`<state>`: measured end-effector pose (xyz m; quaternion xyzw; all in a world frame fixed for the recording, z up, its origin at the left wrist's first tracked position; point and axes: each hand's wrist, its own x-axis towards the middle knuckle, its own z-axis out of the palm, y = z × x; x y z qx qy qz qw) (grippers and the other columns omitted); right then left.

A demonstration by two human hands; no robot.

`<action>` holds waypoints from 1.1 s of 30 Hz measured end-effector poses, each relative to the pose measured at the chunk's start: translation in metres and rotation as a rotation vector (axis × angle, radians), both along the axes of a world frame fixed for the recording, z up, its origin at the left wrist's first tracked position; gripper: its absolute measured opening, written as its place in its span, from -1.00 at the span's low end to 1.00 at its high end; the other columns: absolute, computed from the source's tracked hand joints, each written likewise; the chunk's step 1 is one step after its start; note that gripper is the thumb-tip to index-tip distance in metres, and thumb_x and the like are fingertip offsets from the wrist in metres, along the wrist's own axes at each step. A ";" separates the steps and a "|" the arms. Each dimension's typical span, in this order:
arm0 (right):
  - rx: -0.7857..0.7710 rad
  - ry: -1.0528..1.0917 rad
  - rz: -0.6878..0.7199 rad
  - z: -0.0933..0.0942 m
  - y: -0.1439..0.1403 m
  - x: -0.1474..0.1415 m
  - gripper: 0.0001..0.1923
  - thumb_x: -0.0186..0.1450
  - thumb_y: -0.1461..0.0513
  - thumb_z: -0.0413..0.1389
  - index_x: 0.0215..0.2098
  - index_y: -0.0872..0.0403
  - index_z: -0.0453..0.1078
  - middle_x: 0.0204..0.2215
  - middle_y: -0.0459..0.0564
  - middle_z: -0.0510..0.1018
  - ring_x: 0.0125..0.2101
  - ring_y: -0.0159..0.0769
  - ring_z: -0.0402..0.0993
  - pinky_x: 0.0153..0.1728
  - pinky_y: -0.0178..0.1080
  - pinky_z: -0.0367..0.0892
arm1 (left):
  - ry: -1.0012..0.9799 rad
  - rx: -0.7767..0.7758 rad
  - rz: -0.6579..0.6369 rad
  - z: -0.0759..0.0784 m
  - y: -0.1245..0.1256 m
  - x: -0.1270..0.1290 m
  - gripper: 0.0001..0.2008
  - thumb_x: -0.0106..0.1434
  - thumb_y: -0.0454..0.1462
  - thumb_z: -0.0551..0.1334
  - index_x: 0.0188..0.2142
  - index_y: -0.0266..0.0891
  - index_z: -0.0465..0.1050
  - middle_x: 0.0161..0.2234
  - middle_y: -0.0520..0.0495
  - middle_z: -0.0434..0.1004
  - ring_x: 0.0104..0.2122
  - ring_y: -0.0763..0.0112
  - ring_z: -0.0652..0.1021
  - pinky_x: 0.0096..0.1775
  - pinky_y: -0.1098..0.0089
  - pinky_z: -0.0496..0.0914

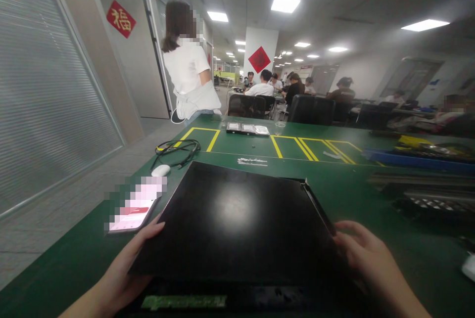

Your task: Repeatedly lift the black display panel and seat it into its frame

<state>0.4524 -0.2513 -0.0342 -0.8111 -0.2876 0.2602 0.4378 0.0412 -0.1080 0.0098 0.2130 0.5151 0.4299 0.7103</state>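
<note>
A flat black cover (230,219) lies tilted in front of me, shining where a light reflects off it. Along its right and lower sides shows a black case (282,292), with a strip of green circuit board (183,301) at the near edge. My left hand (128,263) grips the cover's left edge, thumb on top and fingers underneath. At the right edge, my right hand (361,246) is closed, thumb and fingers against the side of the cover and case. Its fingertips are partly hidden and slightly blurred.
On the green table (208,157) are a phone (135,209), a white mouse (161,170) and a coiled black cable (185,149) at left. Several hard drives (248,129) sit at the far edge. A blue tray (419,159) stands right. A person (189,66) stands beyond the table.
</note>
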 end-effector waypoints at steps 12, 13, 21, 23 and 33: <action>-0.013 -0.094 -0.017 -0.006 -0.003 0.003 -0.59 0.20 -0.03 0.07 -0.08 0.00 0.39 -0.48 -0.04 0.64 -0.68 -0.35 0.33 -0.64 -0.28 0.19 | -0.018 -0.005 -0.022 -0.004 0.007 -0.004 -0.29 0.11 -0.39 0.42 0.27 -0.22 0.38 -0.35 -0.06 0.77 -0.51 0.08 0.71 -0.31 0.20 0.59; -0.019 -0.098 -0.018 -0.006 -0.003 0.003 -0.60 0.20 -0.03 0.06 -0.09 -0.01 0.40 -0.49 -0.05 0.63 -0.68 -0.35 0.33 -0.65 -0.28 0.18 | -0.026 -0.009 -0.020 -0.007 0.009 -0.005 -0.30 0.10 -0.40 0.42 0.25 -0.19 0.40 -0.30 -0.08 0.77 -0.48 0.07 0.71 -0.30 0.18 0.60; -0.007 -0.108 -0.022 -0.014 -0.001 0.003 -0.65 0.20 -0.02 0.07 -0.14 -0.02 0.41 -0.50 -0.08 0.62 -0.68 -0.35 0.35 -0.65 -0.30 0.19 | 0.040 -0.006 -0.001 -0.019 0.012 -0.009 -0.41 0.08 -0.38 0.43 0.15 -0.19 0.51 -0.45 -0.09 0.73 -0.56 0.07 0.69 -0.50 0.23 0.58; -0.005 -0.115 -0.018 -0.014 -0.001 0.003 -0.65 0.21 -0.02 0.07 -0.15 -0.02 0.41 -0.49 -0.08 0.62 -0.68 -0.35 0.37 -0.65 -0.30 0.20 | 0.040 -0.027 -0.014 -0.018 0.012 -0.008 -0.40 0.09 -0.36 0.42 0.16 -0.20 0.50 -0.44 -0.11 0.73 -0.53 0.03 0.70 -0.46 0.19 0.59; -0.069 -0.171 -0.001 0.000 -0.002 -0.004 -0.70 0.22 0.00 0.04 -0.22 -0.02 0.41 -0.61 -0.14 0.54 -0.67 -0.29 0.42 -0.63 -0.27 0.24 | 0.123 -0.010 -0.024 -0.003 0.006 0.000 -0.34 0.07 -0.35 0.44 0.19 -0.16 0.47 -0.39 -0.06 0.75 -0.58 0.13 0.68 -0.50 0.28 0.54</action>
